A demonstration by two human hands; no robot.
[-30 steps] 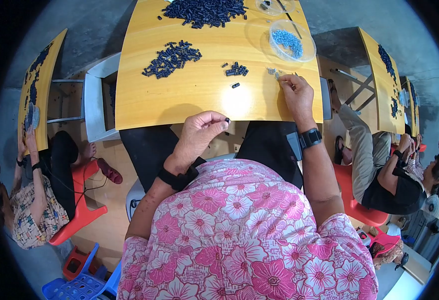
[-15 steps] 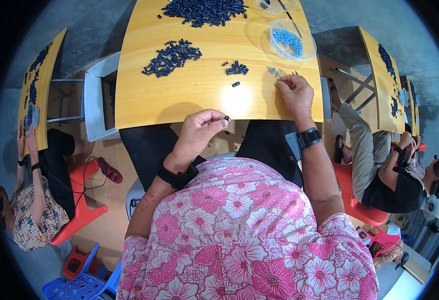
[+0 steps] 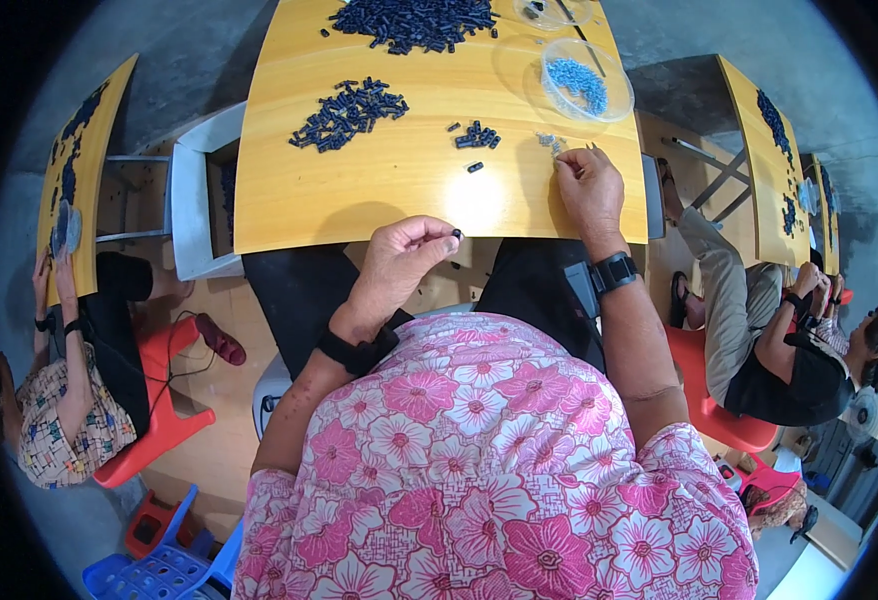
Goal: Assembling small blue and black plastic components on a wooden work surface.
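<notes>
My left hand (image 3: 397, 262) is closed in a pinch at the table's near edge, with a small black cylindrical part (image 3: 457, 234) between thumb and forefinger. Over the right side of the table, my right hand (image 3: 591, 195) has its fingertips pressed together beside a few tiny silvery pieces (image 3: 547, 140). What those fingers hold, if anything, is too small to make out. One black part lies alone between my hands, and just beyond it is a small cluster of black parts (image 3: 477, 135).
On the yellow table (image 3: 379, 185) lie a medium heap (image 3: 347, 115) and a large heap (image 3: 414, 22) of black parts. A clear bowl (image 3: 619, 110) holds small blue pieces; a second clear container (image 3: 559, 12) stands beyond, near a thin dark rod (image 3: 589, 50). People work at tables on both sides.
My right fingertips have shifted very slightly by the silvery pieces. The left hand stays nearly still with the black part. The view has shifted a little.
</notes>
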